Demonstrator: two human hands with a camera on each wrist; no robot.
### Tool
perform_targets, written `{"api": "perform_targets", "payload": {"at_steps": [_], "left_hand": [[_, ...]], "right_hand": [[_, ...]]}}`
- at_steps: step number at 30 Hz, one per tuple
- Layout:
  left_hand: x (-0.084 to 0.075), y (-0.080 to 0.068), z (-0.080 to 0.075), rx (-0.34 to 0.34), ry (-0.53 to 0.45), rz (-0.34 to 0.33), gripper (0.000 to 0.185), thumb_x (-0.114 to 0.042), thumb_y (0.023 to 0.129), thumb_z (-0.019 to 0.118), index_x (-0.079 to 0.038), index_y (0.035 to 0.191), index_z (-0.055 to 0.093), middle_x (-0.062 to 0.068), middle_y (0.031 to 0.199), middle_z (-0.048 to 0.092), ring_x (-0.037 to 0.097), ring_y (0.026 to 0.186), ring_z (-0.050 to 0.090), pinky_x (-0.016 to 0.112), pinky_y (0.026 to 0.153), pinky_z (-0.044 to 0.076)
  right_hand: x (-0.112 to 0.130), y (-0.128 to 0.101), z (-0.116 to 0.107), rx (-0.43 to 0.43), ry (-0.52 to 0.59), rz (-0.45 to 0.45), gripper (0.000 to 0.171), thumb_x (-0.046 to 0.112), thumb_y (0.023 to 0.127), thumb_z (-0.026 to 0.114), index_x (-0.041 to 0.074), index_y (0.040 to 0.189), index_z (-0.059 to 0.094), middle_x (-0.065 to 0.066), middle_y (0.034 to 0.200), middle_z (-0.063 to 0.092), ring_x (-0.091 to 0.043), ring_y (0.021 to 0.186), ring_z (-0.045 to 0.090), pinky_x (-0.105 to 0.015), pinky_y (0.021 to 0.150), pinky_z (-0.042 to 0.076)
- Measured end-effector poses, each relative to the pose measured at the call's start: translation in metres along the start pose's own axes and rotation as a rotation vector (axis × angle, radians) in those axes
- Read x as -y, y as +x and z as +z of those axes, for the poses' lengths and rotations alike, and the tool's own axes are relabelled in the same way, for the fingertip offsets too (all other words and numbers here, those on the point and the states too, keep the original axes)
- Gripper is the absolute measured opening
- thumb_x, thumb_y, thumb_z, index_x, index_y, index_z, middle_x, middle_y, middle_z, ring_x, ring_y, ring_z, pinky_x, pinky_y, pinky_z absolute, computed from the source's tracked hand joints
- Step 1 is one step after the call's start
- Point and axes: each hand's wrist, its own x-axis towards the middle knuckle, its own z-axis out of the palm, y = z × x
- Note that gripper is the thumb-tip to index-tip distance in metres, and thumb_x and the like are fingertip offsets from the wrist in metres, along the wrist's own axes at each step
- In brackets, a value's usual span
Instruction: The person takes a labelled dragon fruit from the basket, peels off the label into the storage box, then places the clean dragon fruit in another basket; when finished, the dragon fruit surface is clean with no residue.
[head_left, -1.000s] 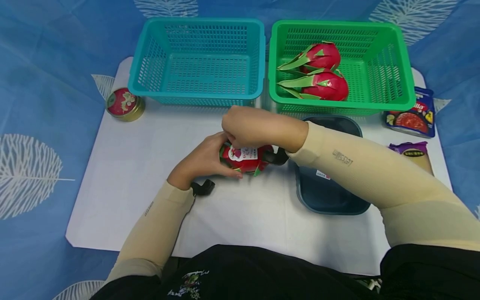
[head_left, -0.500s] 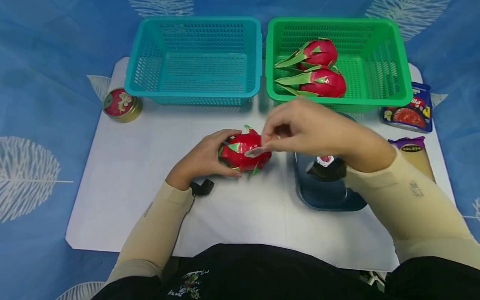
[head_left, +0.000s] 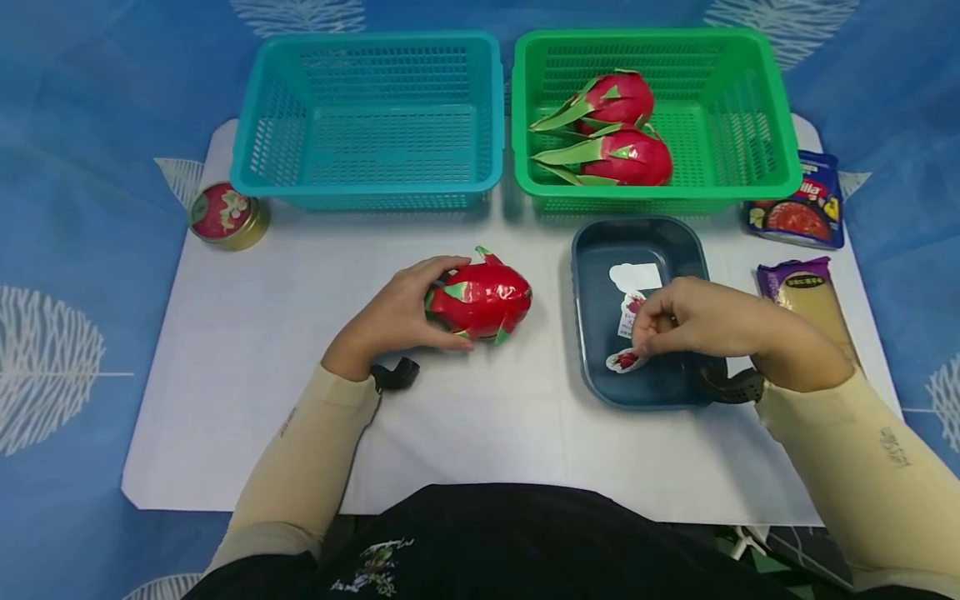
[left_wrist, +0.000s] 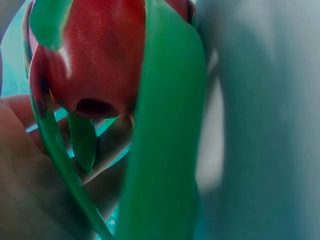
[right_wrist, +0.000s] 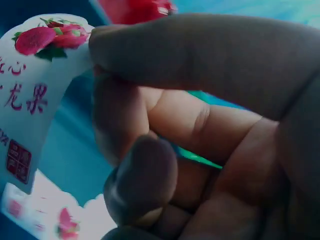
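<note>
My left hand (head_left: 393,317) holds a red dragon fruit (head_left: 483,300) with green leaf tips, lying on the white tabletop. Thumb and fingers curve round its left end; the left wrist view shows the fruit's red body (left_wrist: 100,60) and long green leaves close up. My right hand (head_left: 708,321) is over a dark blue tray (head_left: 667,242), pinching a white label (head_left: 624,360) printed with dragon fruits between thumb and index finger. In the right wrist view this label (right_wrist: 30,100) hangs at the left. Other white labels (head_left: 636,277) lie in the tray, partly covered by the hand.
A green basket (head_left: 660,193) at the back right holds two dragon fruits (head_left: 630,158). Left of it stands a teal basket (head_left: 367,190). A round tin (head_left: 228,217) sits at far left. A sauce pouch (head_left: 802,218) and a purple-topped packet (head_left: 813,304) lie at right.
My right hand has taken the label off the dragon fruit and moved right with it, over the tray. My left hand keeps hold of the fruit.
</note>
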Motion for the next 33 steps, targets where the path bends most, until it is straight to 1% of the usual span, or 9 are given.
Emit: {"api": "perform_targets", "payload": {"at_steps": [5, 10, 14, 16, 22, 26, 28, 30, 33], "left_hand": [[-0.002, -0.001, 0.0, 0.002, 0.018, -0.01, 0.098, -0.041, 0.057, 0.089, -0.015, 0.139, 0.042, -0.01, 0.135, 0.043, 0.009, 0.119, 0.04, 0.032, 0.08, 0.051], [-0.002, 0.0, 0.002, 0.004, 0.011, -0.006, 0.098, -0.041, 0.057, 0.089, -0.016, 0.139, 0.042, -0.011, 0.134, 0.043, 0.009, 0.119, 0.04, 0.032, 0.079, 0.051], [-0.002, 0.0, 0.003, 0.002, 0.019, -0.01, 0.098, -0.043, 0.057, 0.089, -0.016, 0.139, 0.042, -0.011, 0.134, 0.043, 0.009, 0.119, 0.04, 0.032, 0.079, 0.051], [-0.001, 0.0, 0.002, -0.002, 0.024, -0.012, 0.099, -0.043, 0.056, 0.089, -0.016, 0.139, 0.042, -0.011, 0.134, 0.043, 0.008, 0.119, 0.04, 0.032, 0.08, 0.051], [-0.002, -0.001, 0.002, -0.002, 0.02, -0.001, 0.098, -0.043, 0.057, 0.089, -0.016, 0.139, 0.042, -0.011, 0.135, 0.042, 0.009, 0.12, 0.04, 0.032, 0.08, 0.051], [-0.003, -0.001, 0.002, -0.002, 0.012, 0.006, 0.097, -0.041, 0.057, 0.089, -0.016, 0.139, 0.042, -0.011, 0.135, 0.042, 0.009, 0.119, 0.04, 0.032, 0.08, 0.051], [-0.004, -0.001, 0.001, 0.0, 0.008, 0.011, 0.097, -0.041, 0.058, 0.089, -0.015, 0.139, 0.042, -0.011, 0.134, 0.043, 0.009, 0.119, 0.041, 0.031, 0.08, 0.051], [-0.004, -0.001, 0.001, -0.001, 0.007, 0.015, 0.097, -0.041, 0.057, 0.089, -0.015, 0.138, 0.042, -0.011, 0.134, 0.043, 0.009, 0.118, 0.041, 0.031, 0.079, 0.051], [-0.003, -0.001, 0.001, -0.005, 0.011, 0.015, 0.097, -0.043, 0.057, 0.089, -0.015, 0.138, 0.042, -0.012, 0.134, 0.042, 0.008, 0.118, 0.041, 0.03, 0.079, 0.051]], "right_hand": [[-0.007, 0.01, 0.019, -0.056, -0.118, -0.009, 0.008, 0.01, 0.084, 0.07, 0.015, 0.079, 0.07, 0.006, 0.064, 0.059, -0.011, 0.059, 0.051, -0.026, 0.053, 0.044], [-0.006, 0.012, 0.032, -0.219, -0.288, 0.031, 0.003, 0.009, 0.081, 0.072, 0.01, 0.079, 0.074, 0.008, 0.068, 0.061, -0.01, 0.061, 0.052, -0.028, 0.055, 0.045], [-0.003, 0.01, 0.038, -0.336, -0.38, 0.054, 0.005, 0.007, 0.081, 0.071, 0.008, 0.083, 0.075, 0.003, 0.075, 0.066, -0.013, 0.066, 0.057, -0.032, 0.058, 0.049], [-0.001, 0.01, 0.039, -0.384, -0.418, 0.063, 0.006, 0.006, 0.081, 0.07, 0.008, 0.084, 0.076, 0.0, 0.079, 0.067, -0.016, 0.071, 0.06, -0.035, 0.063, 0.052], [0.003, 0.009, 0.039, -0.451, -0.445, 0.086, 0.008, 0.009, 0.081, 0.072, 0.007, 0.088, 0.075, -0.005, 0.085, 0.068, -0.021, 0.082, 0.063, -0.043, 0.075, 0.052], [0.008, 0.005, 0.038, -0.478, -0.434, 0.1, 0.01, 0.011, 0.081, 0.072, 0.007, 0.09, 0.074, -0.001, 0.077, 0.065, -0.018, 0.072, 0.058, -0.037, 0.065, 0.051], [0.012, 0.001, 0.037, -0.507, -0.425, 0.102, 0.011, 0.013, 0.082, 0.072, 0.008, 0.092, 0.074, 0.002, 0.071, 0.061, -0.016, 0.066, 0.053, -0.034, 0.059, 0.047], [0.018, -0.002, 0.036, -0.543, -0.412, 0.082, 0.012, 0.015, 0.082, 0.072, 0.009, 0.092, 0.073, 0.005, 0.067, 0.058, -0.015, 0.063, 0.048, -0.032, 0.056, 0.042], [0.026, -0.003, 0.036, -0.594, -0.4, 0.018, 0.011, 0.018, 0.082, 0.073, 0.012, 0.092, 0.073, 0.007, 0.069, 0.059, -0.012, 0.061, 0.047, -0.031, 0.053, 0.041]]}}
